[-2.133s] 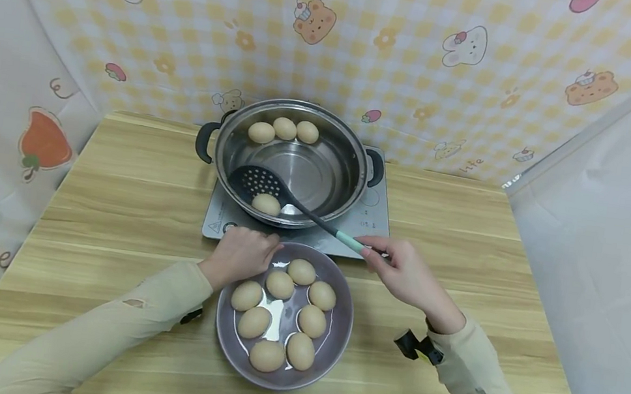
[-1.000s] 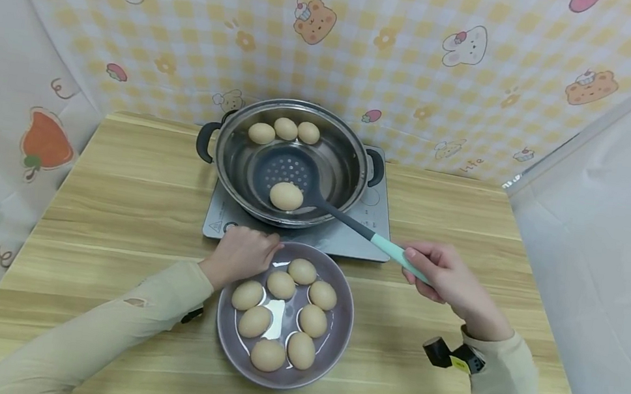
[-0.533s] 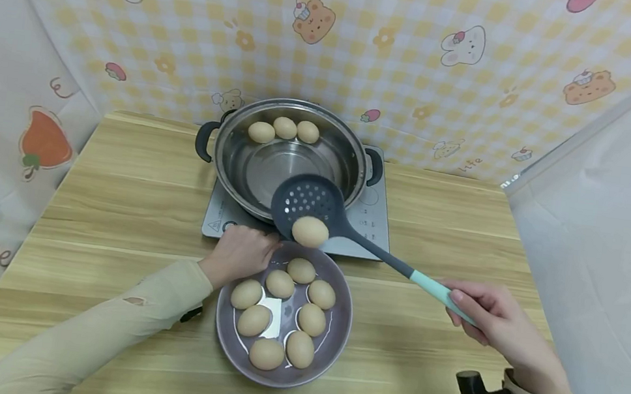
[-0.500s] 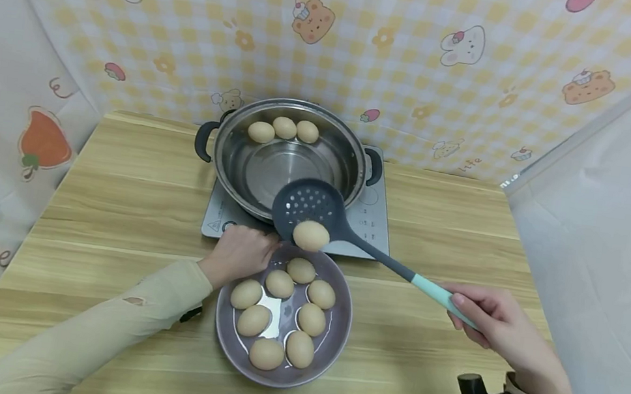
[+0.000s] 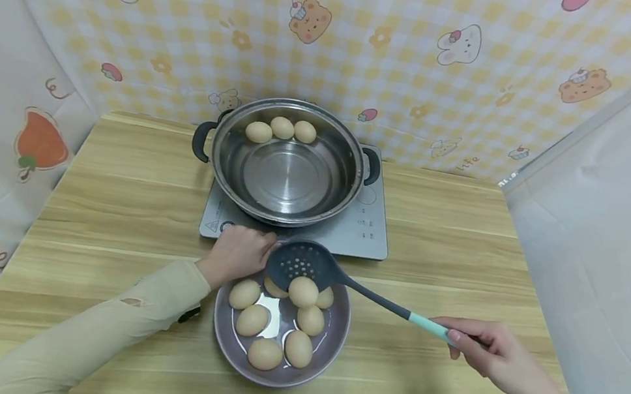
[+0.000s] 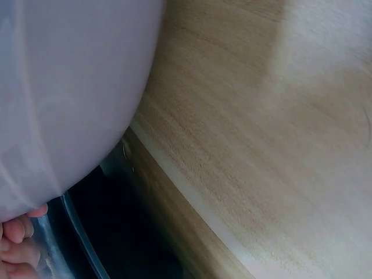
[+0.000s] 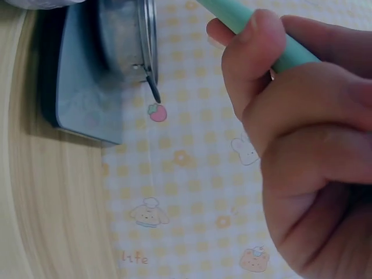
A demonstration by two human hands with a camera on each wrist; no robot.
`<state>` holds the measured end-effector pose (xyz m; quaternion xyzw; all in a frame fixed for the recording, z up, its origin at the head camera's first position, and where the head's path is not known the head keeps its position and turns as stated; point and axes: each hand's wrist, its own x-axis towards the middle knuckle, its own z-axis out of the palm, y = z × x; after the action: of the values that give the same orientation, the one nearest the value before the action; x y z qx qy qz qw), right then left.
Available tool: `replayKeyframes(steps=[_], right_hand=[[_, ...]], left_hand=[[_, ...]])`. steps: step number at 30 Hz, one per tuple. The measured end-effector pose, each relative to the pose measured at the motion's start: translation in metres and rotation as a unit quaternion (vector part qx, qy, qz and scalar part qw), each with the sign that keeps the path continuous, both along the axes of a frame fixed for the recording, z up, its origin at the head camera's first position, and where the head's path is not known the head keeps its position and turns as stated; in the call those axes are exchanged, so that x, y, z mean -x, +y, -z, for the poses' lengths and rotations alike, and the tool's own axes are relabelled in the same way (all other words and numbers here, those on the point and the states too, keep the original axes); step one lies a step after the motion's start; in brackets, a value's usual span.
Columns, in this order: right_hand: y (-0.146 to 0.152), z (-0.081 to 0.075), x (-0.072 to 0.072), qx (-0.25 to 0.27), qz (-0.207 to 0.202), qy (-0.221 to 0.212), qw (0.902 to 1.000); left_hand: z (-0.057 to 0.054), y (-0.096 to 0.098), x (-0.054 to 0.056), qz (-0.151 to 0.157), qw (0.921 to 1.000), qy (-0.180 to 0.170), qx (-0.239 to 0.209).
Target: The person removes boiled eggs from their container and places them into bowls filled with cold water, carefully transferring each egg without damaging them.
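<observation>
My right hand (image 5: 502, 358) grips the mint-green handle (image 7: 229, 11) of a dark grey skimmer (image 5: 298, 262). The perforated head is over the far part of a mauve bowl (image 5: 231, 357), and one egg (image 5: 303, 292) rests on its near edge. Several brown eggs (image 5: 265, 354) lie in the bowl; the skimmer hides some of them in part. At the far left rim of the bowl, my left hand (image 5: 240, 253) holds on with its fingers curled. In the left wrist view, its fingertips (image 6: 14, 229) touch the bowl's outer wall (image 6: 81, 87).
Behind the bowl a steel pot (image 5: 284, 213) with black side handles stands on a flat induction cooktop (image 5: 367, 233). Three eggs (image 5: 282, 128) sit against its far wall. A checked cloth (image 5: 334, 41) hangs at the back of the wooden table (image 5: 423, 236).
The skimmer scooped an egg from the pot's near side, lifted it over the pot rim and carried it toward me, over the bowl. My right hand moved right and nearer; the left stayed put.
</observation>
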<state>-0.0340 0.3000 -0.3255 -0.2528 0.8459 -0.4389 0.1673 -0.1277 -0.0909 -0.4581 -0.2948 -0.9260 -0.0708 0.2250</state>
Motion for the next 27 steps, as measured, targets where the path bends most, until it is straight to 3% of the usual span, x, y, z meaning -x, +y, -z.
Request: replayKeyframes(steps=[4,15,18,21,25,27], right_hand=[[-0.002,0.002,-0.001,-0.021,0.012,0.014,0.9996],[-0.002,0.001,0.002,0.016,-0.016,0.044,0.9988],[-0.001,-0.001,0.006,0.025,-0.013,0.027,0.9992],[-0.001,0.000,0.013,0.072,-0.019,-0.009,0.9972],[-0.006,0.003,0.027,0.158,-0.019,-0.071,0.9847],[-0.011,0.002,0.033,0.175,0.004,-0.083,0.9811]], left_hand=[[0.000,0.000,0.000,0.000,1.0000,-0.003,0.005],[0.001,-0.002,0.000,0.010,0.9999,0.003,-0.001],[0.002,-0.002,0.000,0.010,0.9999,0.013,-0.004],[0.003,-0.003,0.001,0.009,0.9993,0.037,-0.008],[0.003,-0.002,0.002,0.012,0.9987,0.049,-0.010],[0.003,-0.002,0.002,0.013,0.9990,0.042,-0.005]])
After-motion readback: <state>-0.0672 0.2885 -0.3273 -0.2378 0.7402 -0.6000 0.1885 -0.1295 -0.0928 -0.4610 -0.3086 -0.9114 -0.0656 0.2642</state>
